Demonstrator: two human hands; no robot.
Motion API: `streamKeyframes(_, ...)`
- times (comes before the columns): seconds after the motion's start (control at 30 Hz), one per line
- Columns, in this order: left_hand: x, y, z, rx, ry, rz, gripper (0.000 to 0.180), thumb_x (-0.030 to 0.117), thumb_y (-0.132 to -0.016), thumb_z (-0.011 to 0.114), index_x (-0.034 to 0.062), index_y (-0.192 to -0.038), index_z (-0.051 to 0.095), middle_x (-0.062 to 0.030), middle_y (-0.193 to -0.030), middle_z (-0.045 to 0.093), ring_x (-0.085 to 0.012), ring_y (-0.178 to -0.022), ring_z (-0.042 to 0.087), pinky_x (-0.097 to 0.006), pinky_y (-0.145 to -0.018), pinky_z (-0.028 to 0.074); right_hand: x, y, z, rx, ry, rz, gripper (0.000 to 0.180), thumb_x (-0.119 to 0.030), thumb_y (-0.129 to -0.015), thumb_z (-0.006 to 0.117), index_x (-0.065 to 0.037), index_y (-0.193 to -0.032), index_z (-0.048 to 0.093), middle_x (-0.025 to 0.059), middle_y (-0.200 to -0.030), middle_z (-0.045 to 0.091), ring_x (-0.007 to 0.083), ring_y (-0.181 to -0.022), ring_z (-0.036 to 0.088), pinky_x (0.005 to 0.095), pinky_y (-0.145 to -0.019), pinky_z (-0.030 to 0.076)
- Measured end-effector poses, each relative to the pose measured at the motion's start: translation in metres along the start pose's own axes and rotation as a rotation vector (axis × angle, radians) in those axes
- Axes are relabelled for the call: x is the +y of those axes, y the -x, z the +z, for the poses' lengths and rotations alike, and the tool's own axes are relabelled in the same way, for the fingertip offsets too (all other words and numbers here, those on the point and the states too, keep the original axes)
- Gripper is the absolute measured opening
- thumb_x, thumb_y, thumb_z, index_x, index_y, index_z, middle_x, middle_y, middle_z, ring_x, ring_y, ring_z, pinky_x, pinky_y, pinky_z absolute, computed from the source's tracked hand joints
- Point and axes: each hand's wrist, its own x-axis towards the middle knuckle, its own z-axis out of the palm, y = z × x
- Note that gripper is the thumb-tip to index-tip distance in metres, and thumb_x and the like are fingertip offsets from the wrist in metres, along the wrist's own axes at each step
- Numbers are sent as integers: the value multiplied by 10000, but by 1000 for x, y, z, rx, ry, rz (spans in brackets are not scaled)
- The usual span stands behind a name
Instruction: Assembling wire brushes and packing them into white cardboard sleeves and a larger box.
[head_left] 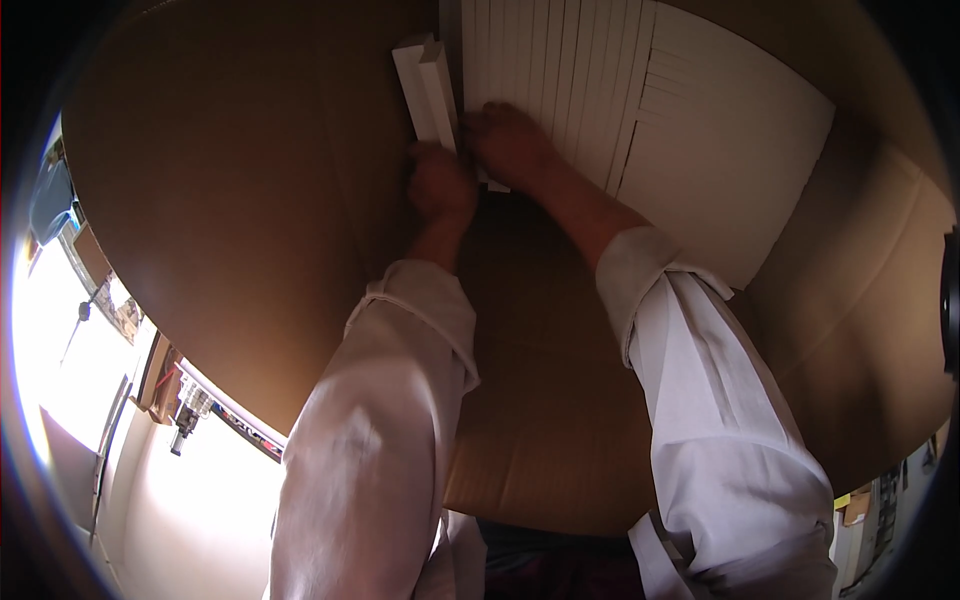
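Observation:
I reach with both arms into a deep brown cardboard carton (560, 430). My left hand (442, 185) is closed around the lower end of a pair of narrow white boxes (425, 85) near the carton's left wall. Close beside it, my right hand (508, 145) has its fingers curled at the left end of a packed row of thin white boxes (560, 60) standing on edge. The fingertips of my right hand are dark, and what they grip cannot be made out. A small white end (497, 186) shows just below that hand.
Right of the row lies a wide white panel (725, 130), with several short slits along its upper left. The carton's left wall (220, 200) and right flap (850, 290) rise around my arms. Outside, at lower left, are a bright surface (190, 500) and a metal fitting (190, 410).

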Motion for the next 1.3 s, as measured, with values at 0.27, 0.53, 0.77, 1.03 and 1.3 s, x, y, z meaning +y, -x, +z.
streamKeyframes(0.27,6,7,-6,8,85,-10,653,351,-909,719,-115,-1232,397,-253,-994,720,-408,-941,731,-474,-796,609,5,-3,-4,21,16,-51,154,-125,-790,632,-77,-893,736,93,-1026,695,287,-1022,663,402,-943,531)
streamKeyframes(0.53,-7,12,-6,-22,326,14,527,314,-917,693,-75,-1198,473,-321,-1068,672,-473,-1034,675,-511,-862,567,7,-6,-9,-68,-5,-62,142,-163,-804,650,-88,-894,730,88,-1071,684,277,-994,645,377,-930,526)
streamKeyframes(0.77,-24,9,1,28,424,138,524,329,-927,719,-92,-1170,522,-330,-1062,664,-487,-1043,662,-521,-863,549,6,0,-12,18,31,-49,125,-157,-815,651,-86,-885,726,74,-1038,676,268,-993,632,383,-893,538)
streamKeyframes(1.03,-23,12,-4,45,341,130,599,375,-873,784,-105,-1164,576,-326,-1067,669,-482,-1059,659,-495,-872,553,6,-2,-8,-62,-5,-30,119,-144,-813,653,-78,-877,729,86,-1011,683,292,-977,646,399,-885,546)
streamKeyframes(1.3,-21,4,5,105,334,176,576,441,-874,767,-87,-1067,642,-313,-995,687,-479,-997,675,-491,-815,548,13,2,-14,-50,-86,29,130,-128,-829,643,-43,-883,726,116,-1001,682,329,-1001,661,431,-879,548)
